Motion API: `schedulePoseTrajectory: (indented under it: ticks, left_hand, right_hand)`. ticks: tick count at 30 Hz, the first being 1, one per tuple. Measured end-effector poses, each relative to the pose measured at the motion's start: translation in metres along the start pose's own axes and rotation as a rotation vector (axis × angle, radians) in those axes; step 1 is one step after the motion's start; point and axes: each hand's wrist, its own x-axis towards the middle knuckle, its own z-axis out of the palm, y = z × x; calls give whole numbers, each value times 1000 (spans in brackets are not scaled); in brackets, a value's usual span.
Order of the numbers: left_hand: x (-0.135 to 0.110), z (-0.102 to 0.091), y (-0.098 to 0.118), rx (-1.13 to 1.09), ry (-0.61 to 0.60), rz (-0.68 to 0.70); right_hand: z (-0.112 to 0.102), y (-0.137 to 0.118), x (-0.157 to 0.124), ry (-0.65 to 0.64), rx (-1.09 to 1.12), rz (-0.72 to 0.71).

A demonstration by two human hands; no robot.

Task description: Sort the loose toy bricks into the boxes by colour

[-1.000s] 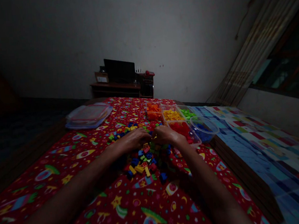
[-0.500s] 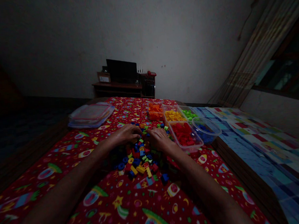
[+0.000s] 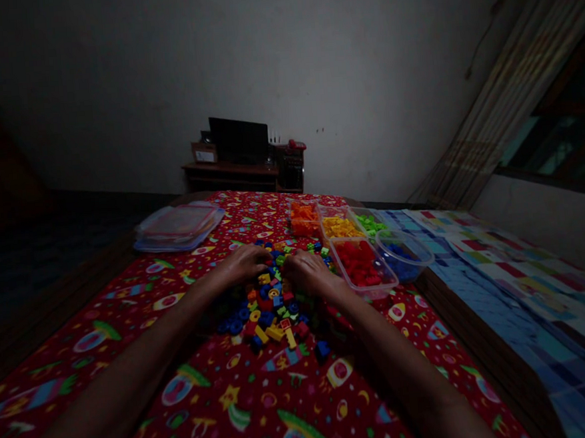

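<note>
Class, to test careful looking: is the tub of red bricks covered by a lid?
No, the tub of red bricks stands open; the stacked lids lie apart at the far left.

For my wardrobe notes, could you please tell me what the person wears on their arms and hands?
Nothing shows: the left hand and right hand are ungloved, and the left forearm and right forearm are bare to the picture's edge, with no sleeve, watch or bracelet. The dim light hides any ring.
</note>
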Motion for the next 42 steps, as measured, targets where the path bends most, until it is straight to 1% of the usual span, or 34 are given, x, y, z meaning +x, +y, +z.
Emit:
schedulePoseTrajectory:
  ticks: [2,4,9,11,13,15,16,18,20,22,24,25,27,30,35,38,40,42]
  left_hand:
    - [1,-2,-1,-78,18,-31]
    - [2,-3,-2,-202,32,-63]
    - [4,-8,2,-585,31,-101]
    - [2,-11,6,-680,54,-104]
    - [-1,-13,9,-717,70,-114]
    - [-4,-14,12,-725,62,-134]
    - [-5,-13,13,-733,53,-144]
    - [-6,-11,16,-774,42,-171]
    - [-6,-8,20,-839,28,-189]
    - [-6,-5,25,-906,2,-180]
    - [-6,-3,28,-961,-38,-143]
    - [-6,-2,29,-974,-54,-123]
    - [-6,-1,29,-963,-63,-91]
    - [-6,-3,25,-898,-56,-70]
    - [1,-6,11,-847,-57,-83]
    - [5,-7,2,-764,0,-96]
    - [6,-9,-3,-682,65,-104]
    - [5,-14,-10,-575,94,-114]
  right_hand:
    - [-8,10,1,50,28,37]
    - [-20,24,0,90,36,110]
    - [-52,66,-11,103,30,351]
    - [-57,83,-19,82,31,436]
    - [-59,96,-25,27,23,503]
    - [-59,102,-28,-7,-1,531]
    - [-58,101,-27,9,-8,525]
    - [-57,90,-22,87,35,446]
    - [-55,69,-14,153,180,266]
    - [-49,45,-6,148,359,27]
    - [-43,24,-1,119,460,-154]
    - [-40,17,0,112,474,-202]
    - [-37,10,0,116,451,-222]
    - [-39,14,-2,129,376,-143]
    - [-56,35,-8,141,318,9]
    - [-64,53,-15,120,213,160]
    - [-66,67,-21,92,134,265]
    - [-65,81,-26,68,85,356]
